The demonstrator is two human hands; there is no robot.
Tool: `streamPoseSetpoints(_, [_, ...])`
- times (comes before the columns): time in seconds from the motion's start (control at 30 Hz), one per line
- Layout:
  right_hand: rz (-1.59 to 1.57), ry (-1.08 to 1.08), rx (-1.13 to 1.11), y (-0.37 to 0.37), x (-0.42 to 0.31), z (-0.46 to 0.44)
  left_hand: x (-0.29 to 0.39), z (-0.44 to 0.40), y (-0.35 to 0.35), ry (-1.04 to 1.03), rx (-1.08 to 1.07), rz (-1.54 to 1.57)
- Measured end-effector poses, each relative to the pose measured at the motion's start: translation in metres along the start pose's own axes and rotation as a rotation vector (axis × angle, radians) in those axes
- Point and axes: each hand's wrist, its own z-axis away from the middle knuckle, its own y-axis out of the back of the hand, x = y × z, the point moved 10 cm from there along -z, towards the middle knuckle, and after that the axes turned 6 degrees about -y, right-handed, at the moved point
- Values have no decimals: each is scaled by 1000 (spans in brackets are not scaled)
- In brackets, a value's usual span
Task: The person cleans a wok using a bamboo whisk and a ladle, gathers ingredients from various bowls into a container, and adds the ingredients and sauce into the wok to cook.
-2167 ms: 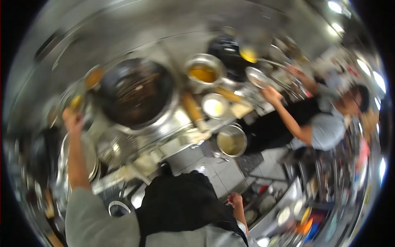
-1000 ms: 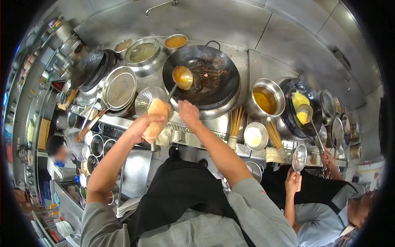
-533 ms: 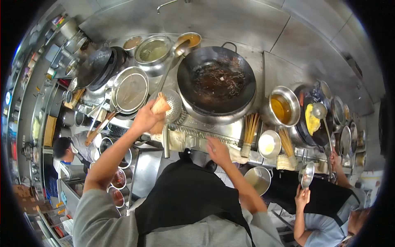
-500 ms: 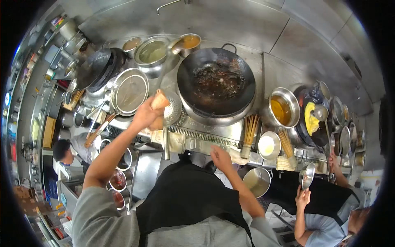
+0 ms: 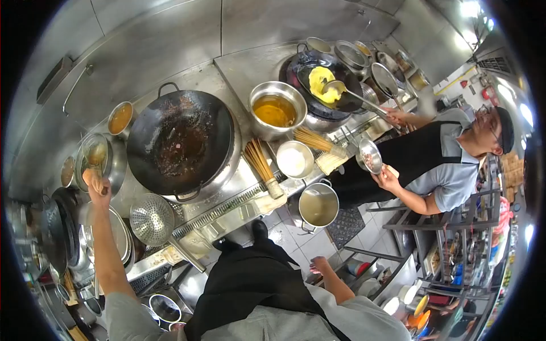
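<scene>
My left hand (image 5: pixel 96 184) is closed around the tan wrapped handle of a ladle (image 5: pixel 95 152), at the far left. The ladle's bowl is over a metal pot (image 5: pixel 118 165). My right hand (image 5: pixel 319 265) hangs low beside my apron, its fingers loosely curled with nothing visible in them. A large black wok (image 5: pixel 182 142) with dark residue sits on the stove to the right of my left hand. Below it, a perforated strainer (image 5: pixel 152 219) lies near the stove's front edge.
At the right, a co-worker (image 5: pixel 426 159) holds a ladle over a wok (image 5: pixel 296 71) with yellow food, and a small bowl (image 5: pixel 369 156). Between the woks stand a pot of amber liquid (image 5: pixel 276 111), a white-filled bowl (image 5: pixel 294 159) and bamboo brushes (image 5: pixel 263 167). A stockpot (image 5: pixel 318 204) is below.
The view has turned right. My left hand has carried the ladle away from the strainer and out to the left. My right hand has moved away from the stove's front edge, down and right.
</scene>
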Motion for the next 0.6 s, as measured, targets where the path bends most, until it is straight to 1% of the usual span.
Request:
streamPoseSetpoints(0.03, [69, 8, 23, -5, -9, 7, 4, -11, 32, -1, 3, -2])
streamPoseSetpoints(0.07, [75, 13, 25, -9, -15, 2, 1, 1, 14, -28, -26, 133])
streamPoseSetpoints(0.13, [249, 357, -128, -21, -42, -48, -2, 29, -22, -19, -51, 240])
streamPoseSetpoints(0.2, [332, 231, -31, -34, -83, -37, -13, 68, -66, 15, -87, 321])
streamPoseSetpoints(0.27, [964, 788, 299, -66, -161, -33, -29, 117, -116, 52, -112, 398])
streamPoseSetpoints(0.3, [1112, 818, 249, -91, -187, -15, -37, 141, -144, 62, -122, 415])
streamPoseSetpoints(0.33, [1267, 924, 263, -118, -214, 12, -47, 163, -170, 68, -124, 432])
streamPoseSetpoints(0.4, [1406, 1111, 242, -160, -256, 55, -67, 203, -219, 59, -118, 450])
streamPoseSetpoints(0.43, [1517, 1109, 231, -180, -276, 64, -76, 221, -240, 31, -115, 464])
streamPoseSetpoints(0.47, [1624, 1105, 228, -194, -287, 65, -85, 237, -255, 15, -103, 456])
streamPoseSetpoints(0.5, [1657, 1203, 253, -206, -295, 25, -98, 252, -267, 7, -60, 493])
streamPoseSetpoints(0.57, [1899, 1157, 162, -217, -300, 20, -127, 278, -289, 44, -12, 549])
streamPoseSetpoints(0.6, [2025, 1409, 369, -229, -308, -17, -140, 286, -293, 45, 10, 554])
